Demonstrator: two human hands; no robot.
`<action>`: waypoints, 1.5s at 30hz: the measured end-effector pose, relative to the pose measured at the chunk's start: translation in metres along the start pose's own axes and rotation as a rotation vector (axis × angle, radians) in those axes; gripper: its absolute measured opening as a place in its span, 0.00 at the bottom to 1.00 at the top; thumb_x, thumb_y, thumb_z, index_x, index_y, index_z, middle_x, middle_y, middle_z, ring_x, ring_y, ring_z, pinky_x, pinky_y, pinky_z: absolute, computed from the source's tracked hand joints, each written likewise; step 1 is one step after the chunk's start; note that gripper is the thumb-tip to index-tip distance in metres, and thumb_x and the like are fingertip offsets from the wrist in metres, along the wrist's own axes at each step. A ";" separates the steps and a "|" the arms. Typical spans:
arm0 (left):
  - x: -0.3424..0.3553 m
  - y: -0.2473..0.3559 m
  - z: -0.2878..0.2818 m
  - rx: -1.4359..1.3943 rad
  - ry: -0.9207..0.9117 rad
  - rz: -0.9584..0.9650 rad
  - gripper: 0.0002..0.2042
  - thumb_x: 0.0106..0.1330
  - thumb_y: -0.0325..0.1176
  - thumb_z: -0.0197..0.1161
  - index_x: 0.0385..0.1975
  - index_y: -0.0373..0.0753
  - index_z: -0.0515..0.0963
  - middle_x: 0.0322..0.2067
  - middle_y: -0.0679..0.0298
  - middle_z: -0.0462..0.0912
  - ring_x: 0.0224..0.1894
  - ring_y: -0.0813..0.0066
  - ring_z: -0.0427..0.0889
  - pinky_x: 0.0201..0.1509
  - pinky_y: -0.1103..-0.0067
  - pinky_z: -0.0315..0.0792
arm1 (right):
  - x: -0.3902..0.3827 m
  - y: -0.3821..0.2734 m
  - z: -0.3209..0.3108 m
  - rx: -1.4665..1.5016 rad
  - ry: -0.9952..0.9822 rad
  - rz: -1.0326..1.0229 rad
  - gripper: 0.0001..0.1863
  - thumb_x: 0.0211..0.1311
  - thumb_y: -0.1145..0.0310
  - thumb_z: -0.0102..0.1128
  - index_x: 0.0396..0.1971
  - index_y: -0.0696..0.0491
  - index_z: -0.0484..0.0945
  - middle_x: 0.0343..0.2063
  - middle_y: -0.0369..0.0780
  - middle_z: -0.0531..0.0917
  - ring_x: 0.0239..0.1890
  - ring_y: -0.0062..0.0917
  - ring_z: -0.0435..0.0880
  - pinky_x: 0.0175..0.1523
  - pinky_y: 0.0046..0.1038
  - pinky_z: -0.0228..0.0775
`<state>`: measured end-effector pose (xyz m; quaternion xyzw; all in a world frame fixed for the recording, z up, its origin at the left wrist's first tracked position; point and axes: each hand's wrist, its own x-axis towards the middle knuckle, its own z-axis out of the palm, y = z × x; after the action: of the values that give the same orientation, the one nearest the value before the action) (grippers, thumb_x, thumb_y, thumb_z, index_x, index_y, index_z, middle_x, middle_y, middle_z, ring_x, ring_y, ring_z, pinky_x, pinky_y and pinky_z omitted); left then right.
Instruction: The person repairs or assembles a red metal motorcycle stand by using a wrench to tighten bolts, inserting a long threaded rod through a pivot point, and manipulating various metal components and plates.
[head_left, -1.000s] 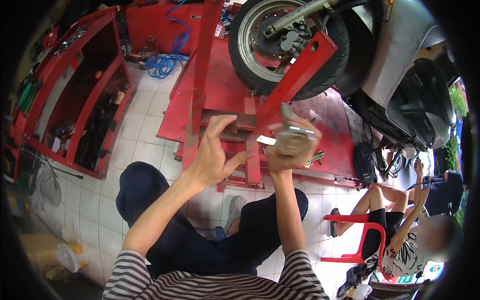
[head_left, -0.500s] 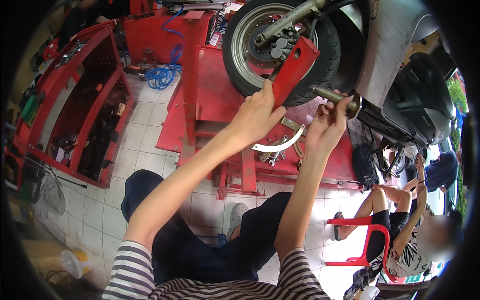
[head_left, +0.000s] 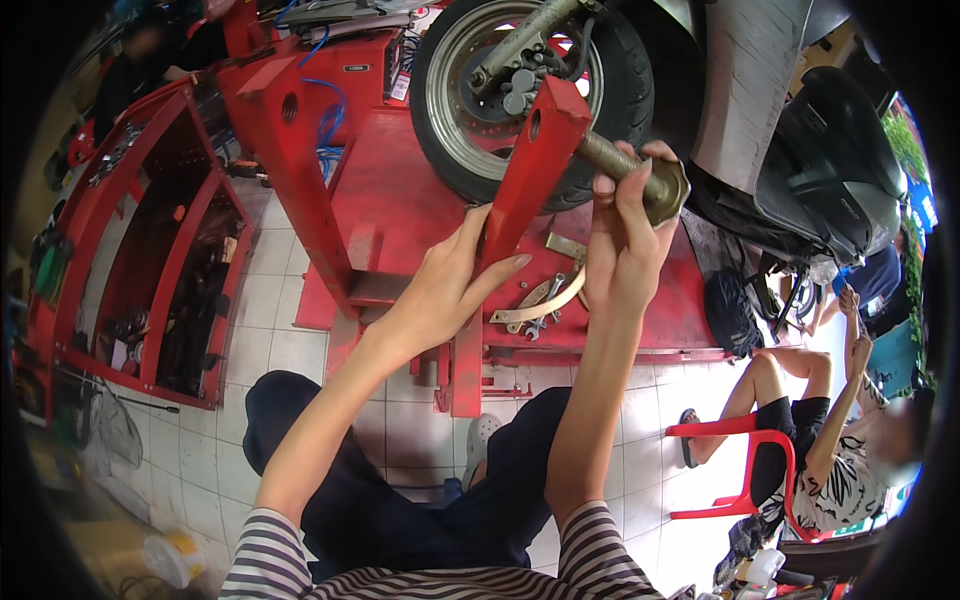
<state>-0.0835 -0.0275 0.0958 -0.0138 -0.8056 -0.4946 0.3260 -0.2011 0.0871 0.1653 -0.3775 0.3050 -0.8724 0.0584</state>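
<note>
A: Why is the bolt (head_left: pixel 606 155) held there?
B: Right hand (head_left: pixel 628 240) clamped near its head; presumably leaves the shaft free. Tip lies up-left of that grip, at the red post (head_left: pixel 528 165); cannot tell whether it enters.
A: Pose?
B: Right forearm upright, fingers upward. Left hand (head_left: pixel 445 278) lower left of that grip, thumb and fingers apart, beside post, perhaps steadying it.

A thick brassy bolt (head_left: pixel 614 159) slants beside the red post (head_left: pixel 528 180).

1 bolt (head_left: pixel 606 153), 2 rd posts (head_left: pixel 525 175), 1 frt whl (head_left: pixel 488 122)
</note>
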 end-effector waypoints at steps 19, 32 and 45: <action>-0.005 -0.022 0.012 -0.101 0.093 0.001 0.22 0.73 0.34 0.55 0.63 0.31 0.62 0.47 0.54 0.78 0.47 0.68 0.79 0.56 0.71 0.71 | 0.019 -0.026 0.018 -0.882 -0.020 -0.109 0.27 0.67 0.59 0.63 0.53 0.61 0.64 0.42 0.44 0.84 0.31 0.20 0.84 0.35 0.21 0.73; -0.009 -0.024 0.014 -0.043 0.115 0.005 0.24 0.72 0.32 0.55 0.65 0.31 0.61 0.45 0.55 0.78 0.47 0.69 0.79 0.55 0.71 0.71 | 0.015 -0.053 -0.016 -0.641 -0.327 0.058 0.28 0.75 0.66 0.50 0.67 0.64 0.59 0.51 0.45 0.79 0.38 0.26 0.86 0.44 0.24 0.75; -0.010 -0.023 0.012 -0.104 0.098 0.002 0.25 0.71 0.32 0.56 0.65 0.31 0.61 0.46 0.54 0.78 0.47 0.68 0.80 0.56 0.71 0.72 | 0.023 -0.055 -0.022 -0.600 -0.274 0.163 0.35 0.73 0.42 0.42 0.61 0.60 0.66 0.31 0.41 0.81 0.24 0.15 0.77 0.26 0.15 0.60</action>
<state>-0.0895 -0.0270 0.0691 -0.0075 -0.7618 -0.5356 0.3645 -0.2258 0.1347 0.1996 -0.4661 0.5664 -0.6774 0.0549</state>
